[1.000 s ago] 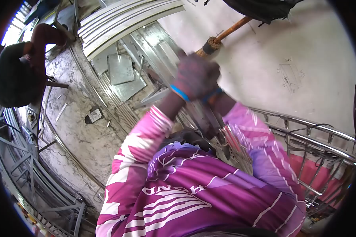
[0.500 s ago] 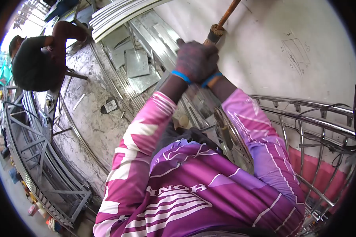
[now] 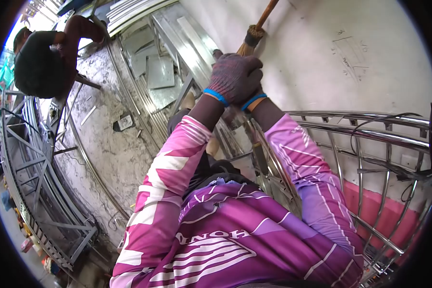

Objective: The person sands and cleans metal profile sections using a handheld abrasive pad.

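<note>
My left hand (image 3: 229, 74), in a dark knitted glove with a blue cuff, is closed in front of my chest. Pressed against it on the right is my right hand (image 3: 252, 79), gloved alike and closed too. Both sets of fingers curl together, and whatever lies inside them is hidden. Beneath the hands is a blurred patch that I cannot make out. Just beyond them a broom (image 3: 247, 45) with an orange-brown handle leans by the white wall (image 3: 312, 57); it appears to be behind the hands, not in them.
Metal sheets (image 3: 160, 72) and long profiles (image 3: 187, 33) lie ahead on the stained floor (image 3: 101, 144). To the right stands a chrome-barred rail (image 3: 369, 127) with a black cable. A grey metal frame (image 3: 31, 163) runs along the left. Another person (image 3: 41, 65) is bent over at upper left.
The view has shifted, so the floor, sheets and other person sit higher and further left. More of the broom's bristles and of my legs shows. My hands stay closed together.
</note>
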`<state>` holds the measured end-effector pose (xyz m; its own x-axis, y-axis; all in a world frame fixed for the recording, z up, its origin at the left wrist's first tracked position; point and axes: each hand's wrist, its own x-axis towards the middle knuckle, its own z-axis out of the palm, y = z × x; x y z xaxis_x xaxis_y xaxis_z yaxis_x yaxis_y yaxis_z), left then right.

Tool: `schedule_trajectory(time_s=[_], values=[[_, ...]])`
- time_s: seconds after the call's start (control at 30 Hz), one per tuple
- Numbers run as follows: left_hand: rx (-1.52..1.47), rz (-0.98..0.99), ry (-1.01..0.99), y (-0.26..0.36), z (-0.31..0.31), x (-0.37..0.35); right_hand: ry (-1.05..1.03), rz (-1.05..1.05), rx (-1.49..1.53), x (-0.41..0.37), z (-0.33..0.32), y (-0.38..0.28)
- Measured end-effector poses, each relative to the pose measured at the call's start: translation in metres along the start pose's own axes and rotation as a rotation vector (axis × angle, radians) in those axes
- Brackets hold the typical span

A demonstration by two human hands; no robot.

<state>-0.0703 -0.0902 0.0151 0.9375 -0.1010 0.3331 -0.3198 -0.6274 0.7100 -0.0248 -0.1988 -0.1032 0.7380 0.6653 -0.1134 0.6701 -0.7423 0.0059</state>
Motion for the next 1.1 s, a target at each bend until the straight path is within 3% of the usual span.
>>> schedule_trajectory(time_s=[0.23, 0.43, 0.53, 0.57, 0.63, 0.77, 0.83, 0.87, 1.0, 1.03, 1.1], values=[[-0.069, 0.098, 0.054, -0.001, -0.007, -0.009, -0.094, 0.024, -0.15, 0.011, -0.034, -0.008], [-0.017, 0.038, 0.137, -0.054, -0.04, 0.039, 0.079, -0.093, -0.045, 0.096, -0.034, 0.005], [-0.037, -0.118, 0.097, -0.099, -0.071, 0.08, 0.198, -0.152, 0.031, 0.14, -0.052, -0.01], [-0.058, -0.135, 0.084, -0.111, -0.082, 0.097, -0.117, 0.038, 0.188, 0.163, -0.077, -0.014], [0.0, -0.134, 0.061, -0.126, -0.095, 0.119, -0.214, 0.16, 0.191, 0.193, -0.102, -0.025], [0.062, -0.169, 0.09, -0.131, -0.085, 0.12, -0.05, 0.133, 0.315, 0.192, -0.076, -0.018], [0.049, -0.165, 0.187, -0.114, -0.076, 0.101, 0.061, 0.023, 0.142, 0.173, -0.062, -0.016], [-0.03, -0.065, 0.24, -0.102, -0.067, 0.086, 0.229, -0.053, 0.33, 0.15, -0.048, -0.011], [-0.061, 0.173, 0.246, -0.032, -0.027, 0.004, 0.172, 0.009, 0.328, 0.151, -0.046, -0.011], [0.015, 0.122, 0.094, -0.01, -0.027, -0.009, 0.16, 0.024, 0.332, 0.151, -0.047, -0.011], [-0.059, 0.111, 0.141, 0.008, -0.028, -0.02, 0.137, 0.061, 0.346, 0.153, -0.046, -0.011]])
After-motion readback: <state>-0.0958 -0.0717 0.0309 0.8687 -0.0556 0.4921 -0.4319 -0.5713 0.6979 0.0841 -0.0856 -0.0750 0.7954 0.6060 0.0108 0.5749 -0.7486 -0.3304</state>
